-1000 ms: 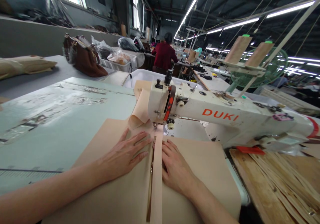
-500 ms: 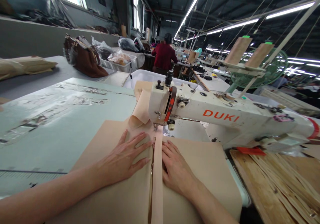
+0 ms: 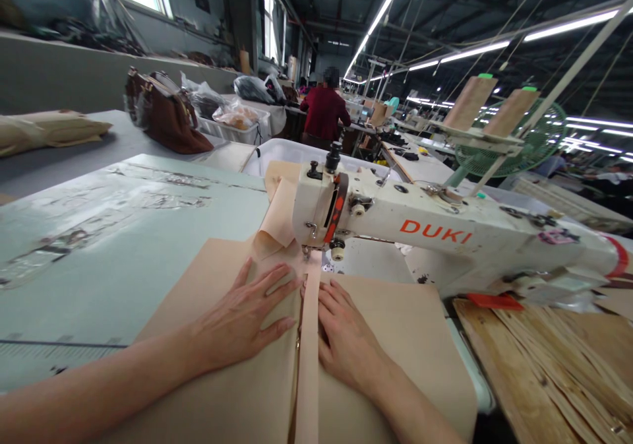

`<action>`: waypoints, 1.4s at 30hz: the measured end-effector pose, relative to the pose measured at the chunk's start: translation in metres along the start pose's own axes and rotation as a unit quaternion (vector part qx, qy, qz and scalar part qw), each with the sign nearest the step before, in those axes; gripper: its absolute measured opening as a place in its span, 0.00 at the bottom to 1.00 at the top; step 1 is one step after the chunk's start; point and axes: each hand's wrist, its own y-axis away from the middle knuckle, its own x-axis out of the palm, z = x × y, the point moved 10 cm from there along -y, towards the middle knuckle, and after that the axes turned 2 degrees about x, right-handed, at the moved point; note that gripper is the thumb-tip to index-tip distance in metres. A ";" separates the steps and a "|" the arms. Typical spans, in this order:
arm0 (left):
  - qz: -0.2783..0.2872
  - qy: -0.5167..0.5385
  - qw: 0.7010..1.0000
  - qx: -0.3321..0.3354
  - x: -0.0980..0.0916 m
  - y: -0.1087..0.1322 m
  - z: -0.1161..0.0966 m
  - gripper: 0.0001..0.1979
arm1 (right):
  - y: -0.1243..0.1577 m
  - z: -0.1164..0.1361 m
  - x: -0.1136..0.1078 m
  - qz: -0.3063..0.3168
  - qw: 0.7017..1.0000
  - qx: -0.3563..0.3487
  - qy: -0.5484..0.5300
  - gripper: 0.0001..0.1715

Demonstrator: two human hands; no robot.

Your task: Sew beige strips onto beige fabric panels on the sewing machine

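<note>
My left hand lies flat with fingers spread on a tan sheet of material, just left of a raised seam strip. My right hand presses flat on the tan panel to the right of the strip, fingertips near the needle. The strip runs up under the head of a white DUKI sewing machine. Behind the needle the sewn tan material curls up and away.
A pale green table top spreads to the left, with a brown handbag and white bins beyond. Thread cones and a green fan stand at right. Wooden strips lie at lower right. A person in red works farther back.
Both hands have crept slightly forward and left with the tan material; otherwise nothing has visibly changed.
</note>
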 end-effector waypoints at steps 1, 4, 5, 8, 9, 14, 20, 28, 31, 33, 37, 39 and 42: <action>0.003 0.003 1.000 -0.004 0.001 0.000 0.000 0.28 | -0.001 -0.003 -0.004 -0.011 1.000 0.005 -0.012 0.22; 0.011 0.012 1.000 -0.006 0.000 -0.001 0.000 0.30 | -0.002 -0.027 -0.028 -0.107 0.991 0.076 -0.036 0.19; 0.013 0.014 1.000 -0.005 0.000 -0.001 0.000 0.30 | -0.001 -0.034 -0.034 -0.137 0.985 0.102 -0.032 0.19; 0.007 0.019 1.000 0.006 -0.002 -0.004 0.000 0.30 | -0.010 -0.035 -0.027 -0.116 0.990 0.080 0.007 0.20; 0.000 0.020 1.000 0.011 -0.003 -0.005 0.000 0.30 | -0.014 -0.031 -0.019 -0.084 0.995 0.054 0.023 0.21; 0.000 0.026 0.999 0.024 0.001 -0.019 0.008 0.33 | -0.030 -0.036 0.003 -0.013 0.995 0.036 0.091 0.24; 0.016 0.029 0.999 -0.004 0.004 -0.026 0.016 0.33 | -0.035 -0.043 0.003 -0.030 0.992 0.020 0.119 0.25; 0.030 0.049 0.998 -0.009 0.006 -0.025 0.016 0.34 | -0.033 -0.040 0.001 -0.033 0.993 0.007 0.112 0.26; 0.023 0.046 0.999 -0.004 0.003 -0.026 0.015 0.34 | -0.032 -0.043 0.003 -0.032 0.993 0.008 0.115 0.26; 0.011 0.042 0.999 0.003 0.001 -0.027 0.015 0.34 | -0.033 -0.046 0.005 -0.038 0.992 0.011 0.120 0.26; -0.011 0.036 0.999 0.024 0.000 -0.029 0.016 0.34 | -0.041 -0.047 0.002 -0.042 0.992 0.015 0.122 0.25; -0.005 0.032 0.999 0.027 0.001 -0.030 0.018 0.33 | -0.039 -0.039 -0.007 -0.043 0.992 0.028 0.119 0.26; 0.008 0.013 1.000 0.005 -0.002 -0.020 0.014 0.30 | -0.005 -0.022 -0.031 -0.092 0.988 0.096 0.079 0.24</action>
